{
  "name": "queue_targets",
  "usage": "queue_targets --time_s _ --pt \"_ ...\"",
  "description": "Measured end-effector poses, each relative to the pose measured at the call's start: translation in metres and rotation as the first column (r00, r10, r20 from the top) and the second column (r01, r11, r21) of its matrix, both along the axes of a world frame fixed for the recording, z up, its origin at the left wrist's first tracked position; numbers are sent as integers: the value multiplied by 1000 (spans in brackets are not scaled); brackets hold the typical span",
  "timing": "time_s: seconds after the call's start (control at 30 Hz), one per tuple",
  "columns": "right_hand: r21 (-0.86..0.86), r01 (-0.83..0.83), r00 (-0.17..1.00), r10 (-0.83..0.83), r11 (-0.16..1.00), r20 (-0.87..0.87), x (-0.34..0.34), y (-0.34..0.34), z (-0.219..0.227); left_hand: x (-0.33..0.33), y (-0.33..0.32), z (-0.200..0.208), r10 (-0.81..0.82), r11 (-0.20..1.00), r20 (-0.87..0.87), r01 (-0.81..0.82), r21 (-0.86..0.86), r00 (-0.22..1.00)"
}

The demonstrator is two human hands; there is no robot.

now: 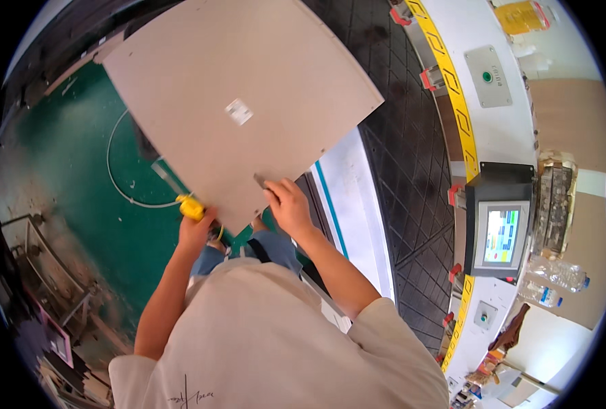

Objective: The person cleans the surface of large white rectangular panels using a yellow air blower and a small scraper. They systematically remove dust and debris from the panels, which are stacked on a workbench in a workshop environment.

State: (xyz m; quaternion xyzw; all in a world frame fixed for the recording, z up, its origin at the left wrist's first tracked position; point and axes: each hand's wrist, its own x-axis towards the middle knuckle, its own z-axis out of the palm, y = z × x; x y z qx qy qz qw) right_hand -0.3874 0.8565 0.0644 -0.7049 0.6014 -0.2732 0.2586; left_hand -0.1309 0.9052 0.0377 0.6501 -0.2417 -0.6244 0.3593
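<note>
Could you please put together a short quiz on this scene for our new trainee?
1. Which of the person's hands holds the yellow tool?
2. True or false: a white label is on the upward-facing side of the beige panel.
3. On which side of the panel does the lit screen appear? A) left B) right

Key: 1. The left hand. 2. True. 3. B.
</note>
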Motion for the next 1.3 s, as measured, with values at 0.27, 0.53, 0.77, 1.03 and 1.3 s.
queue_targets --time_s 0.27,0.53,0.77,1.03,1.3 --pt "-226 184 969 -214 957 -119 -174 -136 -52 46 16 10 69 994 314 -93 62 947" --pt "-113 254 954 -268 961 -134 -337 -204 -34 34 6 20 82 978 356 -143 150 931" --pt "-288 44 957 -123 957 -263 -296 -196 -32 42 8 23 13 973 373 -97 208 928" --pt "-158 82 984 -105 984 -146 -176 -125 -29 55 9 19 -17 985 271 -30 168 962" --pt "-75 1 996 -8 997 -89 44 26 -10 79 1 17 -163 982 100 152 114 982"
